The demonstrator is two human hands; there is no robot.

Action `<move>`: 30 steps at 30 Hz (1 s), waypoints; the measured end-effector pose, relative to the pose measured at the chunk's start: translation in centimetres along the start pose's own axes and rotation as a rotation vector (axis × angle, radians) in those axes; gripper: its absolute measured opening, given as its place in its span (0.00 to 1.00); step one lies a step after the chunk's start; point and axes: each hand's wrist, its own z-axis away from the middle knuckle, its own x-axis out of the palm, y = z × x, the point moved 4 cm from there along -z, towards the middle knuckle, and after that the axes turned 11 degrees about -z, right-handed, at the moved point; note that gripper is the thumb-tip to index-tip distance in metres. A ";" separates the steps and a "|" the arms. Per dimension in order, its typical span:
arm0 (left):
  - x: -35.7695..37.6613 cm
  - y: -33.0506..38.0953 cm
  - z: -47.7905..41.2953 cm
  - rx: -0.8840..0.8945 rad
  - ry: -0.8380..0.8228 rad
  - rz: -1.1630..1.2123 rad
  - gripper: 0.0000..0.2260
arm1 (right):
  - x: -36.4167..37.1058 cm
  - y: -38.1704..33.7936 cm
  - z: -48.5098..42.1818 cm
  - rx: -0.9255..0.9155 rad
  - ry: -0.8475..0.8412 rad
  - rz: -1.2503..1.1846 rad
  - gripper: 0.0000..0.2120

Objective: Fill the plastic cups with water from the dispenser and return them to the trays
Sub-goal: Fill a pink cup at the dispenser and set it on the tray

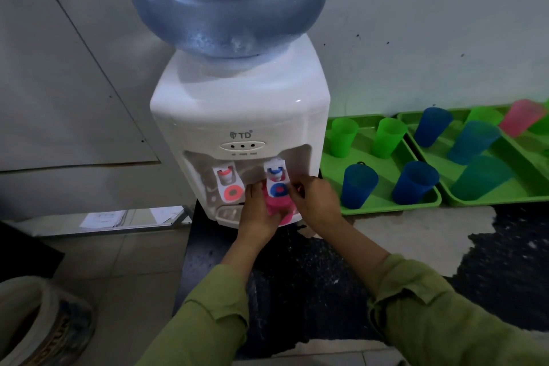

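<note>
One pink cup (279, 212) at blue tap (277, 184), left hand (258, 212) gripping it, right hand (316, 202) hold unclear; other cups (358, 184) right-centre, fill indiscernible.

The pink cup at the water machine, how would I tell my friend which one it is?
Find the white water dispenser with the big blue bottle on top. Under its blue tap, the left hand and right hand hold a pink cup. The only other pink cup sits off right among the green trays.
</note>
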 end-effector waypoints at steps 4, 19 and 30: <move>0.0 -0.3 0.5 -0.004 -0.017 0.024 0.32 | -1.1 1.5 1.5 0.062 0.052 -0.106 0.13; 1.6 -0.1 5.0 -0.153 0.140 0.019 0.33 | -3.5 5.6 4.1 0.122 0.079 -0.124 0.09; 6.6 5.8 8.4 -0.135 0.134 0.033 0.32 | -7.8 11.4 4.7 -0.065 -0.344 -0.159 0.25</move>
